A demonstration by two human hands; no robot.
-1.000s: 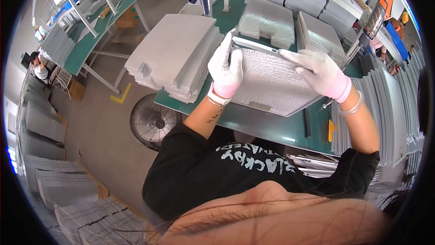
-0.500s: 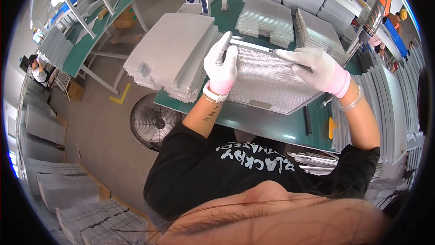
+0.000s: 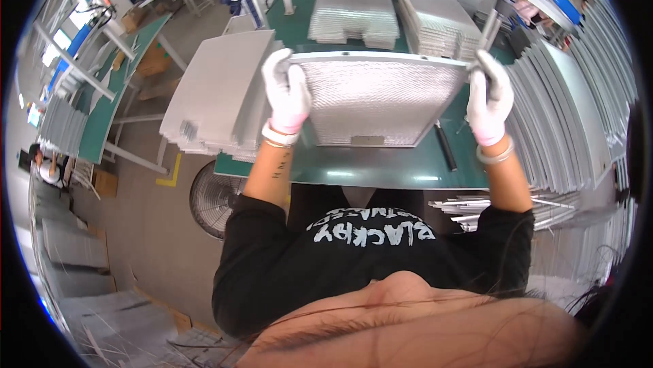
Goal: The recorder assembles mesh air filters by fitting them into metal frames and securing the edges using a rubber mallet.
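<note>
A framed silver mesh panel (image 3: 381, 92) stands tilted above the green workbench, its top rail (image 3: 360, 57) raised and its lower edge near the bench top. My left hand (image 3: 286, 92), in a white glove with a pink cuff, grips the panel's upper left corner. At the upper right corner, my right hand (image 3: 490, 99), gloved the same way, has its fingers round the frame; the fingertips behind it are partly hidden. A small grey tab (image 3: 367, 141) sits on the panel's lower rail.
A stack of flat grey panels (image 3: 214, 86) stands left on the workbench (image 3: 340, 174). Two mesh panel stacks (image 3: 354, 14) (image 3: 439, 18) lie at the back. A black-handled tool (image 3: 445, 147) is on the right. Upright panels (image 3: 558, 109) crowd the right side; a floor fan (image 3: 214, 198) stands left.
My right hand has shifted from along the top rail to the upper right corner. The panel has turned from slanted to nearly square in front of me. The head view has shifted too.
</note>
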